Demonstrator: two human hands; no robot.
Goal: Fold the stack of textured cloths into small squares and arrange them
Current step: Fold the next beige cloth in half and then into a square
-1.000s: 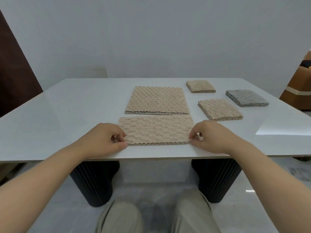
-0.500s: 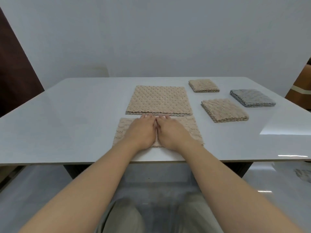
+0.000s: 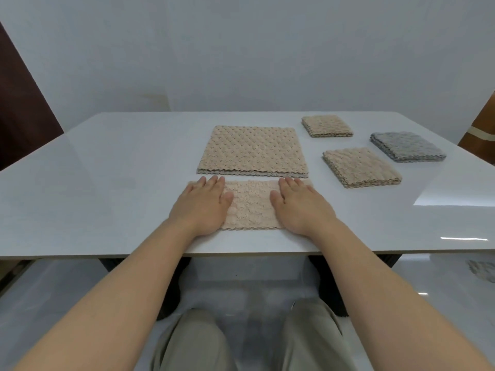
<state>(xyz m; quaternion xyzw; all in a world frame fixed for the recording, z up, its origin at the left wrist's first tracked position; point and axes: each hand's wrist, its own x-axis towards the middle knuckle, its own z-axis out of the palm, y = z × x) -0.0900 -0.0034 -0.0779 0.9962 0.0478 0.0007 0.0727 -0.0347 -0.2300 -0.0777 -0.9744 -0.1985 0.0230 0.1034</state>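
Note:
A beige textured cloth [image 3: 250, 203], folded into a long strip, lies near the front edge of the white table [image 3: 107, 170]. My left hand [image 3: 201, 206] lies flat on its left end and my right hand [image 3: 301, 207] flat on its right end, fingers spread, holding nothing. Behind the strip sits the stack of unfolded beige cloths [image 3: 253, 149]. To the right lie three folded squares: a beige one [image 3: 361, 167], a smaller-looking beige one [image 3: 326, 125] farther back, and a grey one [image 3: 407, 145].
The table's front edge runs just below my wrists. A brown cardboard box [image 3: 479, 129] stands beyond the right table edge. Dark table legs and my knees show under the table. A dark panel [image 3: 18, 108] is at the far left.
My hands went from pinching the strip's two ends to the middle, side by side, and have now slid apart along the cloth toward its ends.

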